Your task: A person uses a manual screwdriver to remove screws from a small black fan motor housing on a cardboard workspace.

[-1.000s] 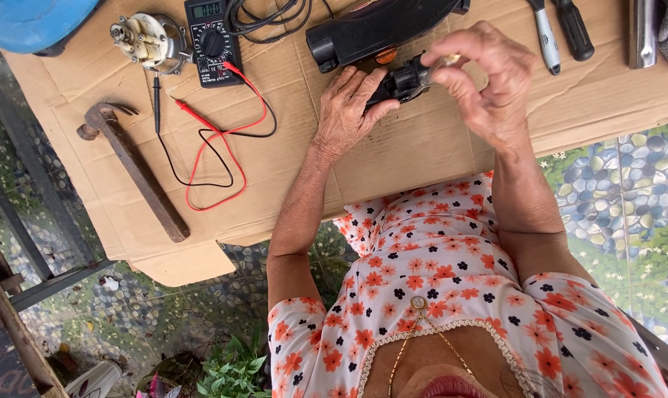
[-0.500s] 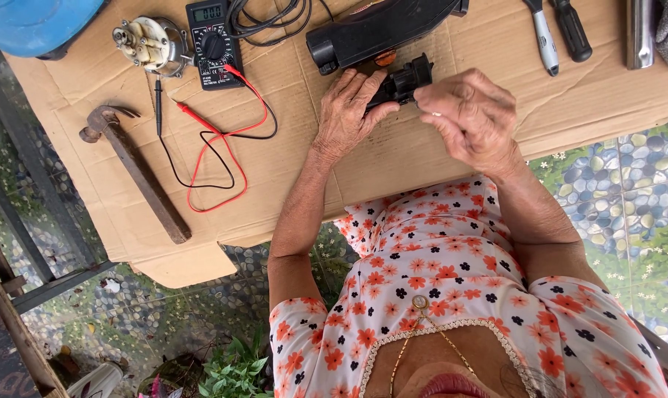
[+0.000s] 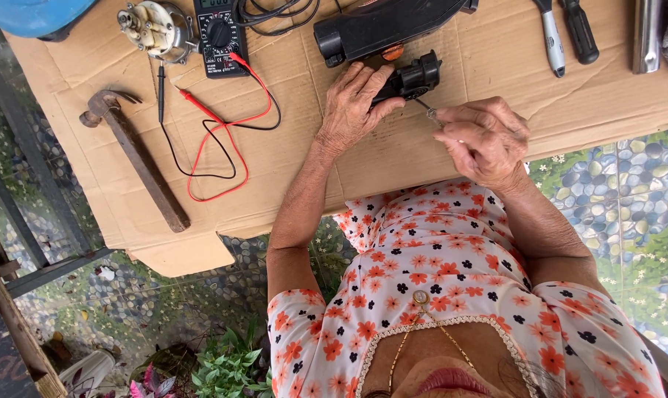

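My left hand [image 3: 356, 103] rests on the cardboard sheet [image 3: 289, 155] and is shut on a small black plastic part [image 3: 411, 77], pressing it down. My right hand [image 3: 481, 140] hovers just to the right of it and nearer my body, pinching a tiny metal piece [image 3: 429, 113] between the fingertips. That piece sits a short way below the black part, apart from it. A larger black plastic housing [image 3: 382, 26] lies right behind the small part.
A hammer [image 3: 138, 158] lies at the left. A multimeter [image 3: 219, 33] with red and black leads [image 3: 216, 140] sits beside a small motor [image 3: 153, 28]. Two screwdrivers [image 3: 562, 29] and a metal bar [image 3: 647, 33] lie at the top right. A blue object [image 3: 32, 15] is at the top left.
My right hand has drawn back from the small black part toward my body, now pinching the tiny metal piece. My left hand stays on the part.
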